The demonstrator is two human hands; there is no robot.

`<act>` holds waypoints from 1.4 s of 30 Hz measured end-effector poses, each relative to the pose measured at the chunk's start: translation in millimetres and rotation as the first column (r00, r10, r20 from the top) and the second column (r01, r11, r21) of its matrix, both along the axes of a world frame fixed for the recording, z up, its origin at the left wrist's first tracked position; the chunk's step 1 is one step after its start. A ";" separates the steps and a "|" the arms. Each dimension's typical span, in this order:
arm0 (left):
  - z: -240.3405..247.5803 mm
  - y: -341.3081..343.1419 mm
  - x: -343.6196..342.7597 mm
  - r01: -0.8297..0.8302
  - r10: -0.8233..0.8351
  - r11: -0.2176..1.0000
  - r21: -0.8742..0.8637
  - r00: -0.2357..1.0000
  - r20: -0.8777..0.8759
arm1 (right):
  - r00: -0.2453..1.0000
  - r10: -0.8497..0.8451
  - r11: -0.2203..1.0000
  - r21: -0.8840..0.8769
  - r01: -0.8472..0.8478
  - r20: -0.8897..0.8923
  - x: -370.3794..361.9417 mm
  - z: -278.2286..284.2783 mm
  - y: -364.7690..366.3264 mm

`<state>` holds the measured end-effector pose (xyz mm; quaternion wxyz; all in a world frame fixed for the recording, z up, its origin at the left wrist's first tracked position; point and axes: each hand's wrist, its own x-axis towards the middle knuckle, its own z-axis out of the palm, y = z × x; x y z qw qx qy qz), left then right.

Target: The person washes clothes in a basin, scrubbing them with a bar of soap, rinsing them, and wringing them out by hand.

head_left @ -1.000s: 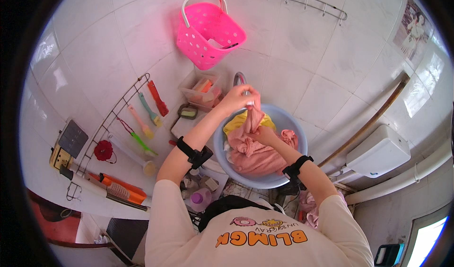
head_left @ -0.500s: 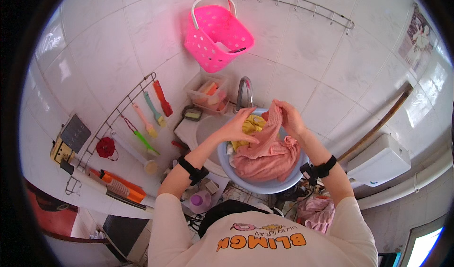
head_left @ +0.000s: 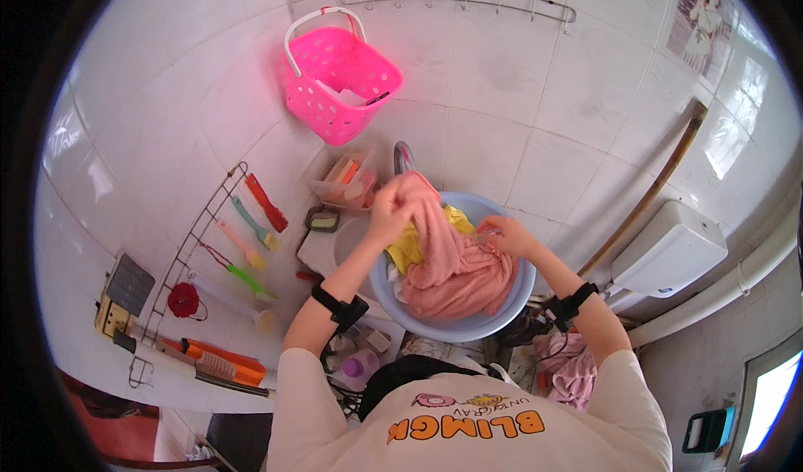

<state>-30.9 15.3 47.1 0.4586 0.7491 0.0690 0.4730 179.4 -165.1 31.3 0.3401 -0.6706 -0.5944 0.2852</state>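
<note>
A pale blue basin [head_left: 468, 331] stands on the sink and holds wet-looking clothes. Bunched over most of it is a pink waffle-textured garment [head_left: 468, 279]. My left hand [head_left: 391, 214] is closed on one end of this garment, lifting it above the basin's far left side near the faucet. At the basin's right rim my right hand [head_left: 508, 236] has its fingers pinched together at the garment's edge; the fingertips are partly hidden. A yellow cloth [head_left: 406, 250] lies under the pink one, with a bit of white cloth beside it.
The faucet [head_left: 403, 158] rises behind the basin. A pink basket [head_left: 343, 79] hangs above it, and a clear plastic box [head_left: 341, 179] stands to the left. Brushes hang from the left wall rack [head_left: 196, 221]. Rightward are a wooden stick [head_left: 648, 196] and a white tank [head_left: 669, 250].
My left hand has gone from beside the garment to gripping its end, raised to the far left. My right hand has come down to the basin's right side. The view has shifted slightly.
</note>
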 end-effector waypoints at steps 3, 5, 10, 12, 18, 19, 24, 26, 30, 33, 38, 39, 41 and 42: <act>42.6 -1.2 -11.9 -0.010 0.032 0.993 -0.115 0.980 0.194 | 0.861 -0.027 0.983 0.169 -0.070 0.508 22.1 -40.5 -10.2; 60.4 6.3 -16.9 0.048 0.017 0.972 -0.230 0.963 0.269 | 0.748 -0.082 0.945 0.289 -0.151 0.659 26.8 -56.6 -11.3; 84.1 0.7 -29.1 0.131 -0.002 0.916 -0.379 0.947 0.321 | 0.579 0.154 0.988 -0.111 -0.110 0.801 37.1 -78.1 -1.7; 86.8 1.2 -40.6 0.148 -0.008 0.899 -0.412 0.947 0.322 | 0.728 0.141 0.985 -0.169 -0.034 0.671 32.4 -76.1 5.1; 90.0 3.0 -53.8 0.326 -0.065 0.797 -0.508 0.882 0.466 | 0.817 0.122 0.993 -0.077 -0.094 0.564 20.9 -90.8 27.9; 88.8 5.5 -57.0 0.417 -0.130 0.754 -0.508 0.852 0.507 | 0.757 0.193 0.977 -0.190 -0.093 0.624 21.7 -89.8 32.9; 81.8 -1.9 -58.5 0.225 0.007 0.755 -0.616 0.937 0.350 | 0.879 0.111 0.990 -0.130 -0.057 0.463 39.0 -51.3 32.9; 73.7 2.3 -56.9 0.199 -0.022 0.767 -0.609 0.958 0.286 | 0.938 0.014 0.999 0.031 -0.026 0.347 44.8 -31.9 28.4; 38.0 7.9 -56.9 -0.059 -0.008 0.840 -0.539 0.993 -0.121 | 1.000 -0.029 0.967 0.254 0.029 -0.005 21.7 20.3 21.0; -3.6 4.9 -45.0 -0.144 -0.043 0.947 -0.287 0.828 -0.558 | 0.996 0.040 0.974 0.227 -0.021 -0.079 -3.0 49.6 19.7; 8.6 -61.2 -16.3 0.219 -0.361 0.933 -0.287 0.590 -0.722 | 0.984 0.022 0.991 0.134 0.002 -0.177 -32.1 69.6 14.5; 7.6 -67.6 -12.5 0.234 -0.423 0.906 -0.352 0.507 -0.751 | 0.976 0.104 0.989 0.120 -0.082 -0.193 -41.0 74.7 12.1; -10.2 -72.9 -4.4 0.181 -0.471 0.876 -0.447 0.518 -0.714 | 0.960 0.181 0.981 0.105 -0.162 -0.215 -49.9 73.2 12.1; -28.6 -71.4 0.1 0.125 -0.455 0.864 -0.488 0.608 -0.650 | 0.959 0.218 0.974 0.096 -0.203 -0.181 -50.5 66.1 12.5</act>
